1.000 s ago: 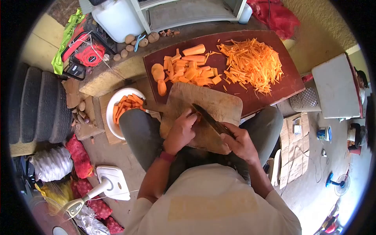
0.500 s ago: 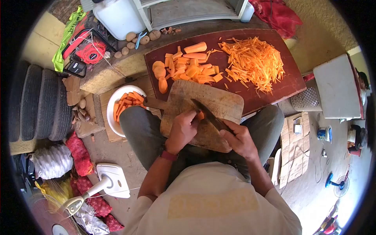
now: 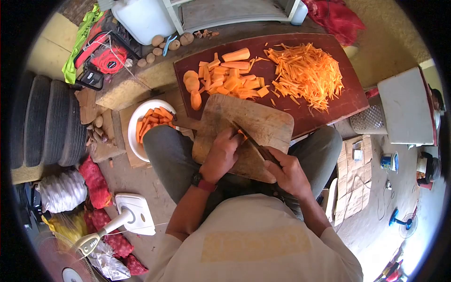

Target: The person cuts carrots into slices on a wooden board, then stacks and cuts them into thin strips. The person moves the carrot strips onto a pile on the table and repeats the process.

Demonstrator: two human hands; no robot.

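Note:
A wooden cutting board lies across my lap, its handle pointing left. On it, my left hand has its fingers closed over a small piece of carrot, mostly hidden by them. My right hand grips a knife, whose dark blade slants up and left against the carrot piece beside my left fingertips. Beyond the board, peeled carrot chunks are heaped on a dark red table. A big pile of carrot strips sits to their right.
A white basin of carrots stands on cardboard left of my knee. Several tires, a red generator and mesh sacks line the left. A pedestal fan lies at lower left. Flattened cardboard is on the right.
The knife blade has shifted slightly and now stands more edge-on, close against my left fingers. Both hands stay in nearly the same place over the board.

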